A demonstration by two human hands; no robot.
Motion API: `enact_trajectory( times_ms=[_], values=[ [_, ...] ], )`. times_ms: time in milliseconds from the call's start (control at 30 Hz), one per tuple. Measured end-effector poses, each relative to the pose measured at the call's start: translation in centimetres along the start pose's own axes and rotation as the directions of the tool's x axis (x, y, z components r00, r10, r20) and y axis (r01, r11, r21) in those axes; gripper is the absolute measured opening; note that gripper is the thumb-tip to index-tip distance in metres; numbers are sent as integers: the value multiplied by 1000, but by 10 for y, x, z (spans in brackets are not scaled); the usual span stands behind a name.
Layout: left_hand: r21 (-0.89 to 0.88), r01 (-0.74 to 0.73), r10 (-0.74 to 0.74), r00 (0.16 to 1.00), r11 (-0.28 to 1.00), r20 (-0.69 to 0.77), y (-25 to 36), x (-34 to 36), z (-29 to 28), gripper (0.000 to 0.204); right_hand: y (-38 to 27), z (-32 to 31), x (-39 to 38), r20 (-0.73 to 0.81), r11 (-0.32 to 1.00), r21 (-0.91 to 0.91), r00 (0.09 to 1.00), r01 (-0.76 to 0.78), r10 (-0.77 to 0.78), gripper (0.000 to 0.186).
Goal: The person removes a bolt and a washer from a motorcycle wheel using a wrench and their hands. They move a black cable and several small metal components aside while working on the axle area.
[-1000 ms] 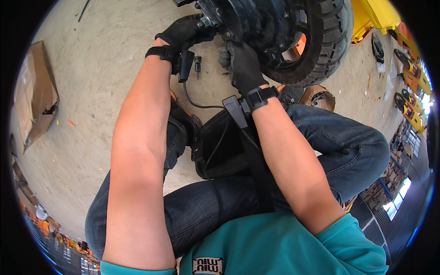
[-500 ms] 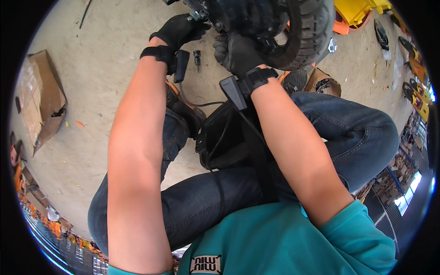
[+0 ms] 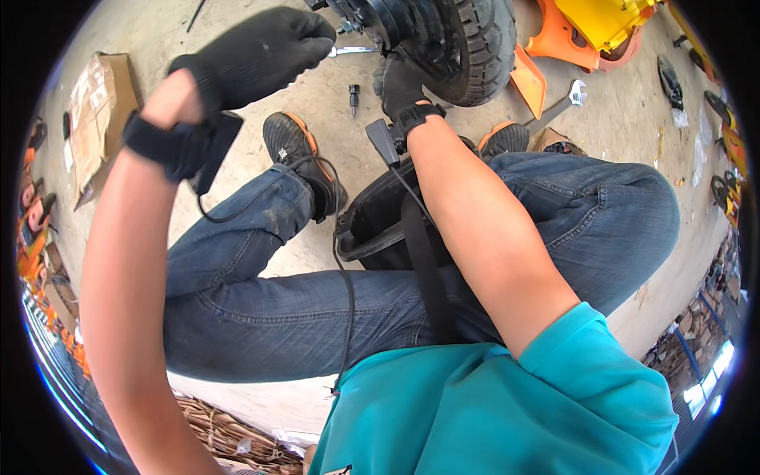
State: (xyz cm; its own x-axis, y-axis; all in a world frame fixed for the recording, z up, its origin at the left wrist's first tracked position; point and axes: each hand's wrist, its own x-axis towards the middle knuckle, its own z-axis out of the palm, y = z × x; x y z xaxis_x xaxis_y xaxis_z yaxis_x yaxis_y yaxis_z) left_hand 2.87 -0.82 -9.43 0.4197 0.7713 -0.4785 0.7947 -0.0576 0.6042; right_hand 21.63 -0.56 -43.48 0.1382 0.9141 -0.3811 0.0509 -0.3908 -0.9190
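Observation:
A black wheel [image 3: 484, 55] with a knobbly tyre and a dark hub stands at the top centre. Against the underside of its hub, my right hand [image 3: 402, 85], in a black glove, has its fingers curled; what they grip is hidden. My left hand [image 3: 257, 57], also gloved, is closed in a fist to the left of the hub's axle nut [image 3: 345, 28]. Nothing shows clearly inside that fist. A thin silver wrench [image 3: 354, 51] appears between the fist and the hub. On the floor below it is a small black socket bit [image 3: 354, 100].
An adjustable wrench [image 3: 571, 95] lies right of the wheel, near orange plastic parts [image 3: 529, 83] and a yellow part [image 3: 606, 22]. A flattened cardboard box [image 3: 103, 119] is at the left. Between my legs sits a black bag [image 3: 372, 245] with a strap, and cables run from my wrists.
My left hand has moved away from the axle and up toward me, and its fingers have curled. The silver wrench has come into sight. The wheel appears further left; my right hand stays at it.

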Motion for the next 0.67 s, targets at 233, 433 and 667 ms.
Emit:
enact_trajectory(
  times_ms=[233, 433, 667],
  values=[
    [77, 46, -22, 955, 996, -295, 102, -81, -48, 23, -99, -10, -39, 619, 282, 574, 633, -769, 465, 31],
    [262, -247, 344, 824, 933, -449, 69, -78, -23, 15, -102, -11, -47, 399, 416, 649, 750, -637, 527, 17],
    [357, 9, 140, 911, 934, -389, 84, -69, -41, 26, -100, 13, -46, 393, 606, 608, 858, -513, 331, 13]
  ],
)
